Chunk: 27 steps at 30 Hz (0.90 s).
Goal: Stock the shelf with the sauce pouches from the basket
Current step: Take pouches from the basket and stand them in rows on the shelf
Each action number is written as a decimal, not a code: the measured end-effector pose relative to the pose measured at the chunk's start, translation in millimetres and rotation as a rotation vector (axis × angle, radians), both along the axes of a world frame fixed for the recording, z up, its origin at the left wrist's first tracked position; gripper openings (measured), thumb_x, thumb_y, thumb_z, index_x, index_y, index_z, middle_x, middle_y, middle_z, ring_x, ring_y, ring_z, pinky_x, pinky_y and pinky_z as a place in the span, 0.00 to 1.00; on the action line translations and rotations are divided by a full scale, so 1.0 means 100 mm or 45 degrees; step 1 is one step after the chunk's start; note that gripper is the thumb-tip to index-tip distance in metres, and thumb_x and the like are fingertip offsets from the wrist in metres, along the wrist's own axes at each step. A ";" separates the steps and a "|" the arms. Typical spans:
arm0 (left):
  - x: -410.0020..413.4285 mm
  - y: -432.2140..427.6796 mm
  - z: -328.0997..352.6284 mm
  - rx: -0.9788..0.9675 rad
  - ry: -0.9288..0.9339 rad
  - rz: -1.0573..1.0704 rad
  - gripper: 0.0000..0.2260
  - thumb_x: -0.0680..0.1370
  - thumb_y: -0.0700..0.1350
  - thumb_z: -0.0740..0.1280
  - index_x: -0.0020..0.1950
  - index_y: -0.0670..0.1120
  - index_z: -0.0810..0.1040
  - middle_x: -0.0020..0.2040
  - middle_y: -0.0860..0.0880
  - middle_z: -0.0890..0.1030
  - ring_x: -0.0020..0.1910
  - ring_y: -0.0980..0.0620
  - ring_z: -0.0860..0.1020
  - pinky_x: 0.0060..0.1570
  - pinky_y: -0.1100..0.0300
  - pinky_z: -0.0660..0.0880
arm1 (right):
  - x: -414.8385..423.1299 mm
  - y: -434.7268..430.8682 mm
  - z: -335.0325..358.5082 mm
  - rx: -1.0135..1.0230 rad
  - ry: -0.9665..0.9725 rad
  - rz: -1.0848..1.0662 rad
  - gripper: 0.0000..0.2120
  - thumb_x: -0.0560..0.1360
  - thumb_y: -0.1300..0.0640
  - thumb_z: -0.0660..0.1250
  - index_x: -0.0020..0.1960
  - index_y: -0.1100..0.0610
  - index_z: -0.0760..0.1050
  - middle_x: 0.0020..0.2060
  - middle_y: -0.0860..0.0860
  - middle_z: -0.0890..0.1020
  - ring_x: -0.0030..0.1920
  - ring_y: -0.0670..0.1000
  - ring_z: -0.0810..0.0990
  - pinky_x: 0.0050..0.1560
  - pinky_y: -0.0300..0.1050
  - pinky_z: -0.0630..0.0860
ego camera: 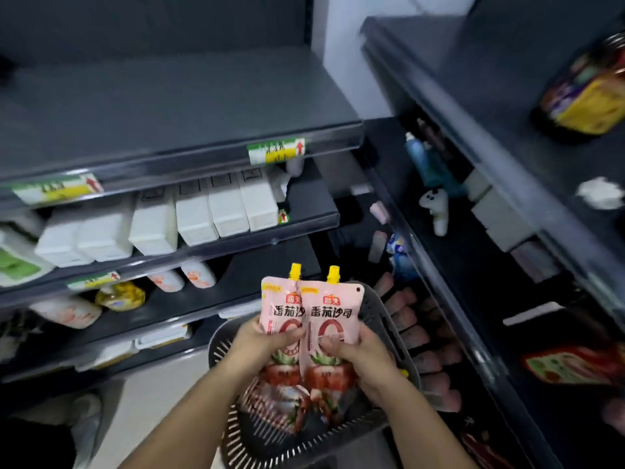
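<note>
Gripping with the left hand (267, 340) the left tomato sauce pouch (280, 306), thumb curled across its front; pinching the right tomato sauce pouch (333, 313) likewise with the right hand (362, 357). Holding both upright, yellow caps up, edges overlapping, just above the slotted basket (384, 309) and over more pouches (277, 404) lying inside. Probably worth carrying them label-out and spout-up; likely aiming for the pink row (409, 319) on the right-hand shelving (449, 275), though not telling for sure through the blur.
</note>
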<state>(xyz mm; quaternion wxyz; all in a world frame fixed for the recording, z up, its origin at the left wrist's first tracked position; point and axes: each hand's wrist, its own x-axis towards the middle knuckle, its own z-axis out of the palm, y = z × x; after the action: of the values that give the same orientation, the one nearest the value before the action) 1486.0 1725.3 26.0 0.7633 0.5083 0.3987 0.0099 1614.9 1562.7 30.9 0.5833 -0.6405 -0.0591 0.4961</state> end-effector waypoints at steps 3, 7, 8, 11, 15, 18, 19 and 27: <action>0.16 0.05 0.46 0.184 -0.130 -0.054 0.20 0.62 0.46 0.82 0.52 0.47 0.84 0.48 0.47 0.87 0.48 0.46 0.86 0.46 0.54 0.81 | -0.02 -0.05 0.48 0.126 -0.098 -0.184 0.22 0.61 0.58 0.80 0.54 0.55 0.81 0.51 0.57 0.87 0.52 0.58 0.86 0.49 0.51 0.83; 0.38 -0.09 1.01 0.267 -0.370 -0.120 0.21 0.61 0.47 0.82 0.52 0.49 0.83 0.50 0.46 0.87 0.49 0.47 0.85 0.47 0.54 0.81 | -0.05 -0.27 1.03 0.245 -0.227 -0.447 0.18 0.62 0.58 0.79 0.51 0.53 0.83 0.52 0.58 0.86 0.52 0.59 0.86 0.51 0.55 0.82; 0.42 -0.15 1.12 0.270 -0.425 -0.137 0.21 0.61 0.48 0.81 0.52 0.50 0.83 0.50 0.47 0.87 0.48 0.48 0.85 0.45 0.57 0.81 | -0.05 -0.33 1.14 0.274 -0.243 -0.503 0.18 0.62 0.59 0.79 0.51 0.53 0.83 0.52 0.59 0.86 0.52 0.60 0.85 0.52 0.56 0.82; 0.53 -0.46 1.47 0.251 -0.592 -0.246 0.19 0.62 0.51 0.82 0.50 0.52 0.84 0.50 0.47 0.87 0.47 0.49 0.86 0.41 0.60 0.81 | -0.13 -0.72 1.52 0.349 -0.316 -0.596 0.17 0.60 0.57 0.82 0.48 0.51 0.84 0.49 0.57 0.87 0.47 0.56 0.87 0.43 0.49 0.83; 0.65 -1.03 1.87 0.183 -0.738 -0.407 0.20 0.61 0.51 0.81 0.51 0.51 0.85 0.50 0.45 0.87 0.46 0.47 0.86 0.40 0.58 0.81 | -0.30 -1.44 2.02 0.358 -0.427 -0.696 0.17 0.61 0.57 0.81 0.50 0.55 0.84 0.49 0.58 0.87 0.47 0.55 0.87 0.43 0.46 0.82; 0.70 -1.52 2.14 0.149 -0.796 -0.547 0.19 0.62 0.50 0.81 0.50 0.49 0.85 0.50 0.43 0.87 0.46 0.44 0.86 0.42 0.52 0.81 | -0.50 -2.03 2.32 0.352 -0.517 -0.817 0.21 0.63 0.64 0.79 0.55 0.60 0.80 0.51 0.60 0.86 0.48 0.58 0.86 0.44 0.49 0.82; 0.70 -1.70 2.24 0.156 -0.822 -0.591 0.17 0.62 0.49 0.81 0.49 0.50 0.85 0.49 0.43 0.87 0.45 0.45 0.86 0.41 0.54 0.81 | -0.58 -2.24 2.42 0.350 -0.541 -0.857 0.22 0.63 0.64 0.79 0.56 0.61 0.79 0.51 0.60 0.86 0.49 0.58 0.86 0.44 0.49 0.83; 0.34 -3.36 2.88 0.186 -0.940 -0.940 0.19 0.60 0.51 0.80 0.48 0.49 0.85 0.48 0.45 0.87 0.45 0.46 0.86 0.38 0.58 0.82 | -1.44 -4.08 2.79 0.372 -0.729 -1.110 0.16 0.63 0.62 0.76 0.51 0.58 0.82 0.50 0.59 0.87 0.48 0.59 0.87 0.43 0.47 0.83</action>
<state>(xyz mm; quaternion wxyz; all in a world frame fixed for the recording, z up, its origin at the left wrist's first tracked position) 1519.5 1389.7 313.8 0.7681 0.6295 -0.1039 -0.0535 1470.7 1154.8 309.6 0.7785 -0.6275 -0.0126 0.0003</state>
